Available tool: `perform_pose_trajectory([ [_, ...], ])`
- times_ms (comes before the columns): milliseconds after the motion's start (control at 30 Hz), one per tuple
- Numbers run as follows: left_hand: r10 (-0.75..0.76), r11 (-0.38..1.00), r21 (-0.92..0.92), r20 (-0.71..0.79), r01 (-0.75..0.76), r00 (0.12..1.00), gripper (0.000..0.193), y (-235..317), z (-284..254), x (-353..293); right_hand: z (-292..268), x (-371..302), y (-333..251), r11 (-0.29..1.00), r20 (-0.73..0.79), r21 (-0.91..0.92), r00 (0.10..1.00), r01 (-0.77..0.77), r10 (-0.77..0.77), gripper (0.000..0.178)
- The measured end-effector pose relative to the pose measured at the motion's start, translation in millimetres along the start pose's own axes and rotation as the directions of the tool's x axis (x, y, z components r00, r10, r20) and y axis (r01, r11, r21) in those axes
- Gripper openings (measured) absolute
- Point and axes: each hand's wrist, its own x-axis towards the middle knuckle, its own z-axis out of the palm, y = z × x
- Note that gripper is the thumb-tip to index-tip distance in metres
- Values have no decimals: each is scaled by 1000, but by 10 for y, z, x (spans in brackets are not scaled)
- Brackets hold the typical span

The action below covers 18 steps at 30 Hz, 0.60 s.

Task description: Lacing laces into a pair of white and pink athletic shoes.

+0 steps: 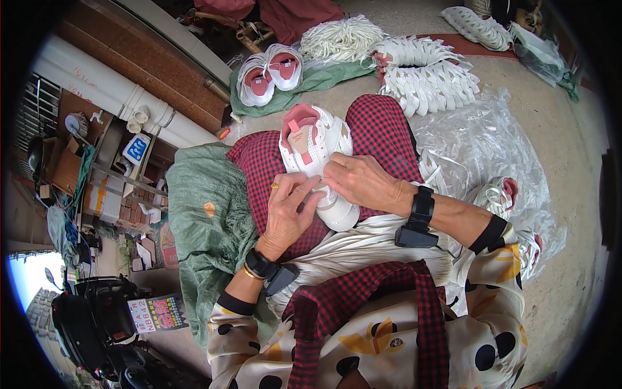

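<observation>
A white sneaker (338, 141) with a pink lining and pink tongue tab rests on my lap, toe pointing toward me. My left hand (288, 211) curls its thumb and fingers against the left side of its front, below the opening. From the right, my right hand (364, 183) presses its closed fingertips onto the same spot. What lies between those fingertips is hidden. Across my lap, just below the shoe, lies a thick bundle of white shoelaces (343, 253).
Ahead, a pair of white-and-pink sneakers (258, 81) sits on green sheeting, beside a heap of white laces (342, 37) and stacked white shoe uppers (431, 87). Clear plastic (486, 139) spreads at right, with more sneakers (495, 194). A green sack (207, 214) lies left; a scooter (97, 318) stands beyond.
</observation>
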Motion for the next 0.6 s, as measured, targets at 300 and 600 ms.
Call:
perform_pose_trajectory([
  [300,-37,999,-32,-58,35,998,37,-36,14,-47,-113,122,-79,986,172,-150,984,70,-43,15],
  [600,-158,973,-187,-96,138,983,36,-87,9,-61,-59,222,17,941,136,311,986,-136,97,10],
])
